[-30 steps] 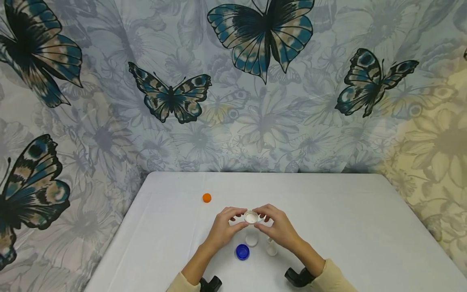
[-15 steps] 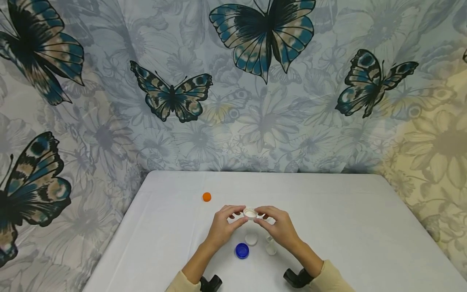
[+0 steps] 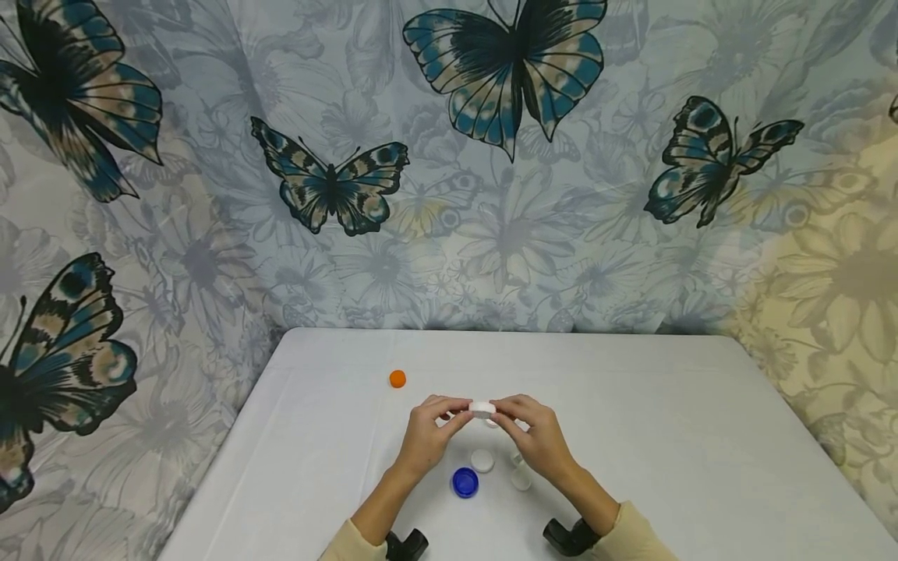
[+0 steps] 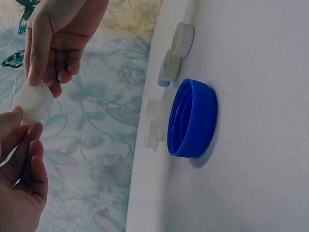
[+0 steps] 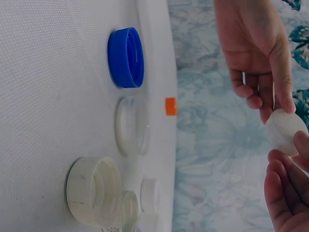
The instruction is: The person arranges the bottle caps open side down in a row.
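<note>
Butterfly-print wall covering (image 3: pixel 379 269) behind, white-covered table (image 3: pixel 666 444) in front. Left hand (image 3: pixel 428 440) pinches one side of a white cap (image 3: pixel 482 410), thumb and fingertips; right hand (image 3: pixel 538 442) pinches the opposite side. Cap sits between both hands, held up off the table, tilted. On the table, nearer the body than the hands and between the forearms: blue cap (image 3: pixel 464 482), open side up, toward the left forearm; pale cap (image 3: pixel 482 460) just beside it. Off-white cap (image 5: pixel 94 191), open side up, below the right hand, more whitish caps (image 5: pixel 150 195) near it, partly hidden. Orange cap (image 3: pixel 397 379) beyond the left hand, well apart. Beige sleeves (image 3: pixel 634 534), black wrist devices (image 3: pixel 564 538) on both arms.
</note>
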